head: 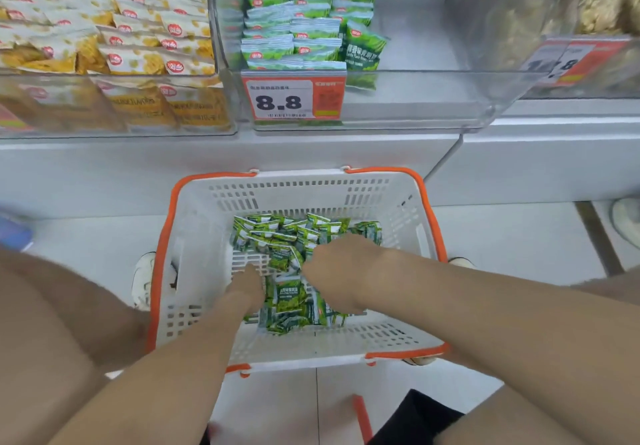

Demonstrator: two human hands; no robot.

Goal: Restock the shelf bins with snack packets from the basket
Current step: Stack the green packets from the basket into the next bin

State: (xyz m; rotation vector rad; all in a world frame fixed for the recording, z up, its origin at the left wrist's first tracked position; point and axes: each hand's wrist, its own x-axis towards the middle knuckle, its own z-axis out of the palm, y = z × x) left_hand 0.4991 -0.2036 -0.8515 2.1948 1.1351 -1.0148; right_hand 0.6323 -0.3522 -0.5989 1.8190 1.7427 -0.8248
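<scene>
Left hand (246, 287) and right hand (337, 269) dig into the green snack packets (287, 233) in the white basket (311, 191). Their fingers are hidden, so I cannot tell if they grip. Above, the clear bin (433, 77) holds stacked green packs (304, 21), and yellow packs (104, 35) fill its neighbour.

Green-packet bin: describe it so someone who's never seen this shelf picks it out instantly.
On the white shelf above the orange-rimmed basket, clear bins stand side by side. Take the middle bin, straight above the basket. Unlike the left bin crammed with yellow packets, it holds green packets only on its left side and bears an 8.8 price tag.
</scene>
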